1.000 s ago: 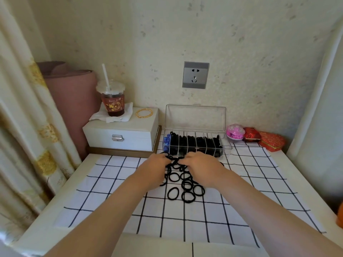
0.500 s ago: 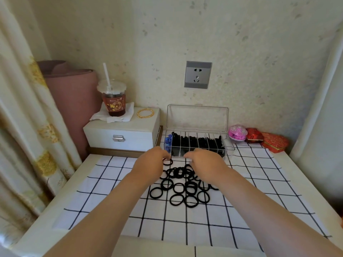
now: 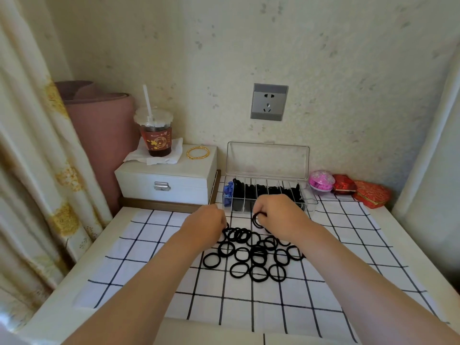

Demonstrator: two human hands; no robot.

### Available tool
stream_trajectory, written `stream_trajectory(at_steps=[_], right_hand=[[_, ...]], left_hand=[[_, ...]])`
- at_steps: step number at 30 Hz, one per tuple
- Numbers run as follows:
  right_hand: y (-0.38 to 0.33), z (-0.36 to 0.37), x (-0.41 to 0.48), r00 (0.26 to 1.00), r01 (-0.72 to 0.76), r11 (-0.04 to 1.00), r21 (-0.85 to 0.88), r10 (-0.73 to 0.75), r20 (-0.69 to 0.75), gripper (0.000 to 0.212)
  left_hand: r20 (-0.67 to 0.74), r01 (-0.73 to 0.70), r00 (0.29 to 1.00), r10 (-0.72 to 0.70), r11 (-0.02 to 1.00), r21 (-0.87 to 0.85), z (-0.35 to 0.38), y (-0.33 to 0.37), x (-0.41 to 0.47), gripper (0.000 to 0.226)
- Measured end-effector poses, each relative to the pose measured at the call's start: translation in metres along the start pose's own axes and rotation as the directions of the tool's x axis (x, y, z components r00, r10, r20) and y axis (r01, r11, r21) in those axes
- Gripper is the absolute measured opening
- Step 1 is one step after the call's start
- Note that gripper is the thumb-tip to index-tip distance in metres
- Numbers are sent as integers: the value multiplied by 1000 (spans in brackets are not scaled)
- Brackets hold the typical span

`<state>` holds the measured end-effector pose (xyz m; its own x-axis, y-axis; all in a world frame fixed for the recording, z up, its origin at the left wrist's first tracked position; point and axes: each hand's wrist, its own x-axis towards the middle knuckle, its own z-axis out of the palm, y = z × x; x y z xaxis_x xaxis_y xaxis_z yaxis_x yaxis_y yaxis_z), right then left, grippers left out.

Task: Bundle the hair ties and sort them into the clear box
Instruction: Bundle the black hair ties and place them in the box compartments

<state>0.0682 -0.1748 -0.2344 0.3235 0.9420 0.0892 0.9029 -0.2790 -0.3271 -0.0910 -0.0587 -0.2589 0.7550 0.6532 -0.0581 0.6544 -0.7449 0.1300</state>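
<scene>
A white bench (image 3: pixel 74 282) in a wall corner carries a white cloth with a black grid (image 3: pixel 348 282). At the bench's back left corner stands a white case (image 3: pixel 166 175) with an iced drink (image 3: pixel 155 135) and a gold bangle (image 3: pixel 198 153) on top. The left hand (image 3: pixel 206 226), seen from the back, reaches down with fingers curled at the left edge of a loose pile of black hair ties (image 3: pixel 251 255) lying mid-cloth; whether it grips any cannot be told. The right hand (image 3: pixel 278 215) pinches a few hair ties (image 3: pixel 258 219), held just above the pile. Just behind the hands, at the back edge, sits the clear box (image 3: pixel 268 192), lid up, its compartments holding black ties and, at the left end, a blue one. Small pink and red containers (image 3: pixel 346 186) sit at the back right corner.
</scene>
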Motion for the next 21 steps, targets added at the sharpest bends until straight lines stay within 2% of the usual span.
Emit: stream_trajectory(at_steps=[2,4,6,8,10,12,17,21], right_hand=[[-7,-5,-1,1000,-13,985,170,18,-25,26],[-18,-5,-1,1000,-10,970,243,5,24,30],[-27,0,-2,994,11,978,207,-33,102,30],[-30,9,-3,985,39,997,73,-51,162,27],[-29,16,-4,983,60,994,-91,-43,179,21],[-27,20,-3,984,53,986,-161,-25,176,19],[-24,21,2,983,24,988,-151,3,181,16],[-21,15,1,976,-4,996,-94,25,215,16]], left_hand=[[56,18,998,-17,1000,-18,-7,1,-1,26],[69,32,997,-31,999,-23,-9,2,-2,26],[23,37,999,-36,998,-41,-5,2,-3,20],[-22,42,999,-44,997,-59,-2,-1,-4,18],[-37,61,997,-68,983,-174,-2,-5,-5,16],[-49,54,996,-73,949,-309,-6,-7,-6,12],[-59,37,995,-82,843,-536,-14,-10,-8,11],[10,79,996,-89,817,-572,-15,-14,-8,15]])
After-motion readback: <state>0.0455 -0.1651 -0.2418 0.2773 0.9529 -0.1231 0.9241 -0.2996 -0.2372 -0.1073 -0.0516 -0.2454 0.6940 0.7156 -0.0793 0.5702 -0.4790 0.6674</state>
